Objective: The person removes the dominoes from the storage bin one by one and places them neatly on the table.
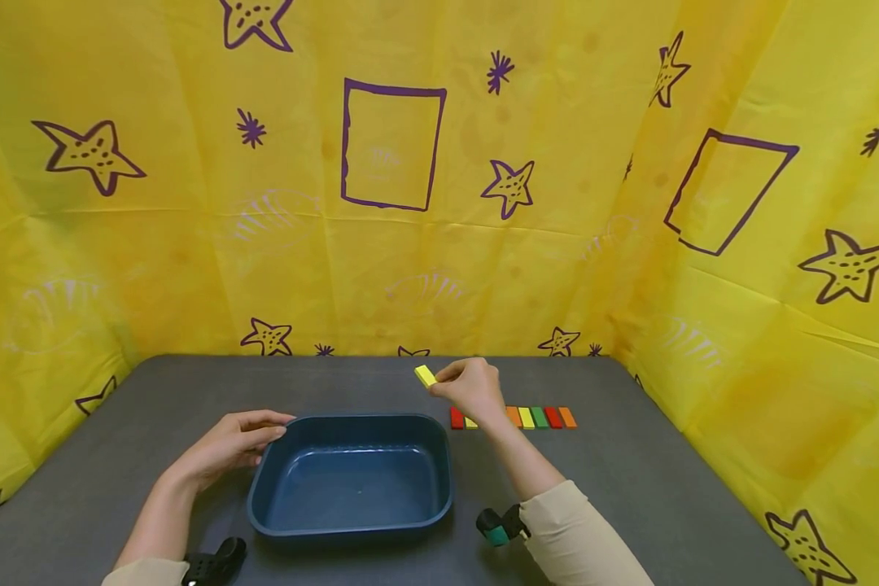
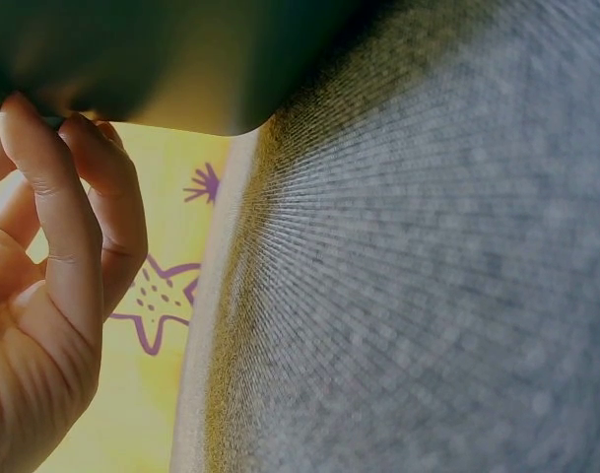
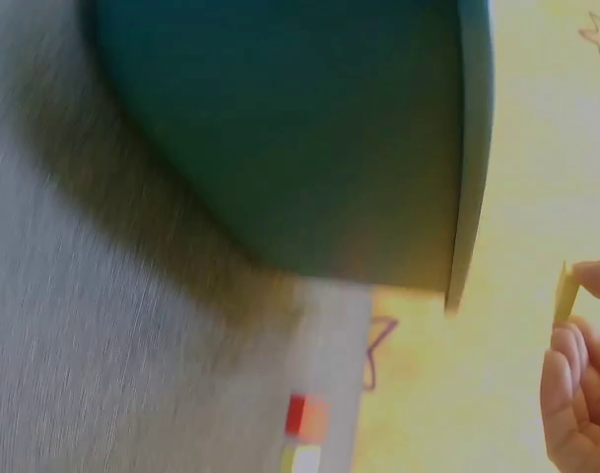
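My right hand pinches a small flat yellow block between thumb and fingertips, raised beyond the back right corner of a dark blue plastic basin. In the right wrist view, the yellow block appears edge-on at the fingertips. My left hand grips the basin at its back left corner, thumb over the rim. Curled fingers meet the basin's edge in the left wrist view. Nothing lies inside the basin. A row of flat coloured blocks, red, yellow, green and orange, lies right of it, partly hidden by my right wrist.
The dark grey table ends at a yellow curtain with purple drawings, which rises behind it and along both sides. Dark straps with devices sit on both wrists.
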{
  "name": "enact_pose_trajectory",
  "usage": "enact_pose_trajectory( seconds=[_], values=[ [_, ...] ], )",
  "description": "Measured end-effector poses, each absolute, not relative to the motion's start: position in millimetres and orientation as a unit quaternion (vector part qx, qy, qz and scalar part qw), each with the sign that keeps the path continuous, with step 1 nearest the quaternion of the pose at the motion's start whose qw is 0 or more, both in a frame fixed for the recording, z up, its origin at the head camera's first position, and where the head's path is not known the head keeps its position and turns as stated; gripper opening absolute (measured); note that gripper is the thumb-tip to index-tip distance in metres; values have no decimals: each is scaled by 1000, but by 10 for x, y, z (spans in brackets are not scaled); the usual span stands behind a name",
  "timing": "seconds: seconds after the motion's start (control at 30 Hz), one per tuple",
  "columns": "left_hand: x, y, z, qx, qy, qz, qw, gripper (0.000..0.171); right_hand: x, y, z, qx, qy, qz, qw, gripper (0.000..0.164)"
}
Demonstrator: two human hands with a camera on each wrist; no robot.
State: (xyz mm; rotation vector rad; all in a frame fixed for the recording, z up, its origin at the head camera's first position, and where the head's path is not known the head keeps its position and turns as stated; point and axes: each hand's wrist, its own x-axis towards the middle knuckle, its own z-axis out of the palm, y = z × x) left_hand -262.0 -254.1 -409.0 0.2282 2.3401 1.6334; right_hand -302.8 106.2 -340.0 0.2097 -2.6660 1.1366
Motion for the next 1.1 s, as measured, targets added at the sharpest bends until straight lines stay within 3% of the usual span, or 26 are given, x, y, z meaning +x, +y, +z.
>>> enact_pose_trajectory(
  seconds=[0.73, 1.1],
  values=[
    [-2607, -2528, -4074, 75, 811, 564, 137, 54, -3293, 2033, -3705, -38, -929, 321, 181, 18],
    [-2609, -2539, -4093, 78, 810, 566, 134, 52, -3333, 2612, -3770, -124, -927, 321, 151, 27]
  ],
)
